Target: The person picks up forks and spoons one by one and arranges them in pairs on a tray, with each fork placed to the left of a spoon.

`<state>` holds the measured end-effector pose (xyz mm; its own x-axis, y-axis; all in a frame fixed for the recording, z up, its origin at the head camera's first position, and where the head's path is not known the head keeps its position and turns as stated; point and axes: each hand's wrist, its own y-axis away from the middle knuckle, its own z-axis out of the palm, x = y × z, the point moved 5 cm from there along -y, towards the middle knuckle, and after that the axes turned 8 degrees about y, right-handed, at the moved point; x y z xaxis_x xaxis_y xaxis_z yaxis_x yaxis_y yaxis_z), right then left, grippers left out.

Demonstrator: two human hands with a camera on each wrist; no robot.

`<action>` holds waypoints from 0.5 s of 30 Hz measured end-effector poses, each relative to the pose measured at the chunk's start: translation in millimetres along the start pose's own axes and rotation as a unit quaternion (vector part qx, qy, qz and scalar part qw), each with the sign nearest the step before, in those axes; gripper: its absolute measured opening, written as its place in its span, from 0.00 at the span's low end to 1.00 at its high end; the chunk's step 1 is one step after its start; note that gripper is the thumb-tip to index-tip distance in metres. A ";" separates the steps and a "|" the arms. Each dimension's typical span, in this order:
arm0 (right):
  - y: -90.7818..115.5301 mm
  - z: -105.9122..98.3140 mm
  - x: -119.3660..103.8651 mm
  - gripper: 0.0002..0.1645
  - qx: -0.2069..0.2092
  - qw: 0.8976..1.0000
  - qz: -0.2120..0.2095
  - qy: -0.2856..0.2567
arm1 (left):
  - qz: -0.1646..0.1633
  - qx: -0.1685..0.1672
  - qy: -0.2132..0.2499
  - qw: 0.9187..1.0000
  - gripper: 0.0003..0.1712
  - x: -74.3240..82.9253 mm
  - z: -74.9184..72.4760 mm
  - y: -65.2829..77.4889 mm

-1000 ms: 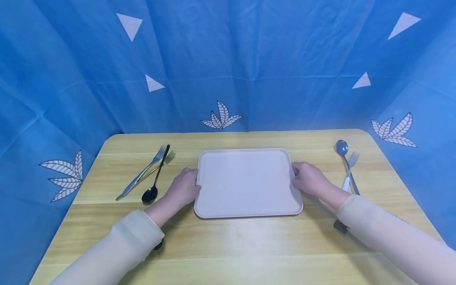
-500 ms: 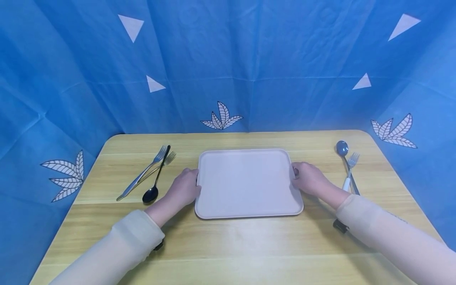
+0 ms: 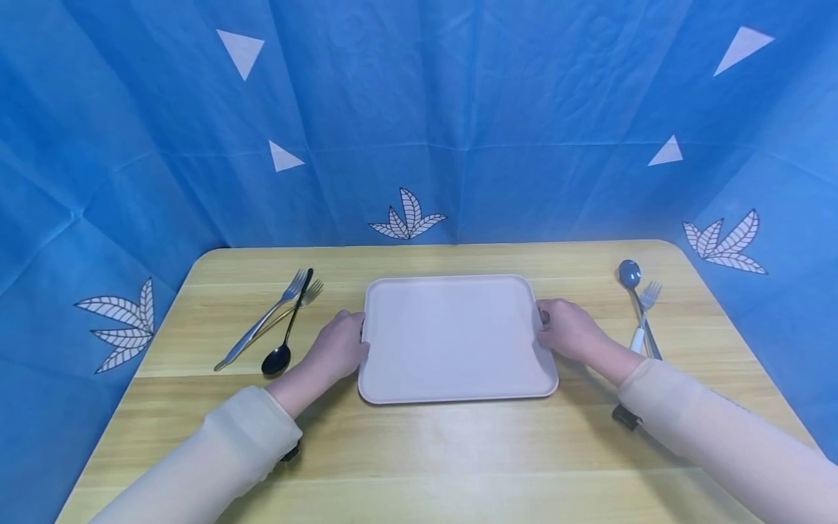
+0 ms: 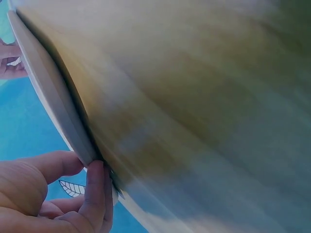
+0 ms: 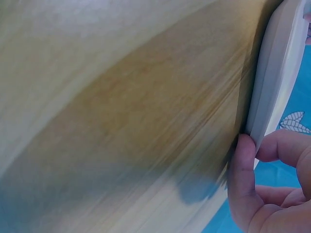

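A pale rectangular tray [image 3: 455, 338] with rounded corners lies at the middle of the wooden table. My left hand [image 3: 339, 343] grips its left short edge; in the left wrist view the thumb and fingers of that hand [image 4: 73, 194] pinch the rim. At the opposite short edge my right hand [image 3: 568, 329] holds the tray in the same way, its thumb and curled finger on the rim in the right wrist view, where the tray's side wall [image 5: 274, 73] shows. Nothing lies on the tray. The fingertips under the rim are hidden in the head view.
Left of the tray lie two forks, one silver [image 3: 262, 320] and one gold-toned [image 3: 310, 292], and a black spoon [image 3: 278, 359]. To the right, a silver spoon [image 3: 630, 274] crosses a white-handled fork [image 3: 649, 295]. A blue patterned cloth [image 3: 419, 109] hangs behind the table [image 3: 419, 466].
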<state>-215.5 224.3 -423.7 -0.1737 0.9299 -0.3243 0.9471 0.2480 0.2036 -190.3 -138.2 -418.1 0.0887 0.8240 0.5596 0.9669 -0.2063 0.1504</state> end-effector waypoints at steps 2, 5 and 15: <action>-0.2 -0.3 -0.6 0.10 0.000 1.000 0.002 0.004 | 0.002 -0.001 -0.004 1.000 0.08 0.2 -0.7 -0.1; -0.3 -0.4 -1.1 0.11 0.000 1.000 0.004 0.006 | -0.006 -0.002 0.004 1.000 0.12 -1.1 -0.8 -0.5; -0.6 1.5 -1.2 0.14 0.007 1.000 0.005 0.012 | -0.012 0.010 0.023 1.000 0.16 -6.5 -14.0 0.6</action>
<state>-215.4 222.6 -424.9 -0.1702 0.9385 -0.3004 0.9528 0.2345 0.1929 -193.7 -151.0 -410.2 0.0553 0.8030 0.5933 0.9730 -0.1766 0.1483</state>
